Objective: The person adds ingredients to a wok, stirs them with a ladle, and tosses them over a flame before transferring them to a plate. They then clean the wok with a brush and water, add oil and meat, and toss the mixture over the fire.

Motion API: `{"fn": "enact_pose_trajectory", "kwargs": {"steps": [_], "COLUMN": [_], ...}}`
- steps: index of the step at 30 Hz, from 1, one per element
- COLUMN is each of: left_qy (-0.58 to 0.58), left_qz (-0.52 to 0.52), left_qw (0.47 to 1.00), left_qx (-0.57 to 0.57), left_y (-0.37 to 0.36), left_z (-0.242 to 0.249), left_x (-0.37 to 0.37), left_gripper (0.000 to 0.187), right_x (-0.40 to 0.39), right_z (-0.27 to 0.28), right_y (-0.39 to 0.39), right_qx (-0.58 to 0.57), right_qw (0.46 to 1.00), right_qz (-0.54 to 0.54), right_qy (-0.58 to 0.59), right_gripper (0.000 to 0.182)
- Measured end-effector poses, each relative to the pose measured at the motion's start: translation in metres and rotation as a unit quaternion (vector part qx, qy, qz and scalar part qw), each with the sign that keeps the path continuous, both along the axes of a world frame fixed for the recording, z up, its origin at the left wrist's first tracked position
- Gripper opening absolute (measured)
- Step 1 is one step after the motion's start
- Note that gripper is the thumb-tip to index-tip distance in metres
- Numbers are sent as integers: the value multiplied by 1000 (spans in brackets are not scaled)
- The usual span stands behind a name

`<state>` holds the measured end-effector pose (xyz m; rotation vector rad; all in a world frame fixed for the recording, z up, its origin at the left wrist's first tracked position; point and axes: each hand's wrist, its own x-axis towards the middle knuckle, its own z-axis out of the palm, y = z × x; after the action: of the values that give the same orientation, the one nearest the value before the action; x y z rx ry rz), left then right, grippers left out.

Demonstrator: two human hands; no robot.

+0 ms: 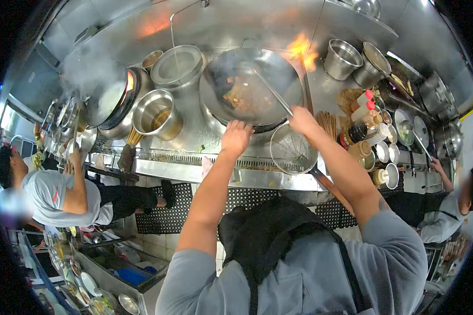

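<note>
In front of me a large wok (215,100) sits on a burner, with browned food pieces (242,94) in its bottom and haze over them. My left hand (236,137) is closed on the near rim of the wok. My right hand (302,121) is wrapped round the handle of a long metal wok utensil (273,90) that slants down into the wok; its head is too hazy to tell ladle from spatula. Below my right hand, a wire-mesh strainer (293,152) with a wooden handle lies across the counter's front edge.
Flames (302,51) rise behind the wok at right. Left stand a metal pot (157,113) with liquid, a round strainer (176,65) and a steaming second wok (108,100). Sauce bottles (358,131) and pots (343,59) crowd the right. Co-workers (63,194) work on both sides.
</note>
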<state>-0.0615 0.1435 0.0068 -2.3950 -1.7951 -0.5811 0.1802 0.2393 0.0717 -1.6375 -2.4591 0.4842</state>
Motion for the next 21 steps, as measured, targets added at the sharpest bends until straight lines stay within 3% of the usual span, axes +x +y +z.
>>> {"fn": "enact_pose_trajectory", "kwargs": {"steps": [5, 8, 10, 12, 16, 18, 21], "left_qy": [3, -4, -19, -44, -21, -19, -97], "left_qz": [-7, 6, 13, 6, -26, -38, -24], "left_qw": [1000, 1000, 999, 995, 999, 999, 991], "left_qx": [-24, -13, 30, 93, 22, 3, 90], "left_y": [1, -3, -4, -4, 6, 7, -4], "left_z": [4, 7, 4, -1, -5, -7, 4], "left_x": [-4, 0, 1, 0, -6, -6, -4], "left_gripper": [23, 22, 21, 20, 22, 24, 22], "right_x": [-33, 3, 24, 47, 61, 47, 15], "right_z": [6, 24, 50, 66, 57, 26, 18], "right_y": [14, -10, -46, -81, -100, -87, -71], "right_qx": [52, 14, -24, -40, -110, -71, -21], "right_qw": [996, 995, 994, 999, 992, 996, 998], "right_qz": [-32, 42, 19, 27, 41, -7, -47], "right_qy": [-61, -91, -108, -20, -49, -57, -24], "right_gripper": [25, 25, 27, 29, 42, 42, 41]}}
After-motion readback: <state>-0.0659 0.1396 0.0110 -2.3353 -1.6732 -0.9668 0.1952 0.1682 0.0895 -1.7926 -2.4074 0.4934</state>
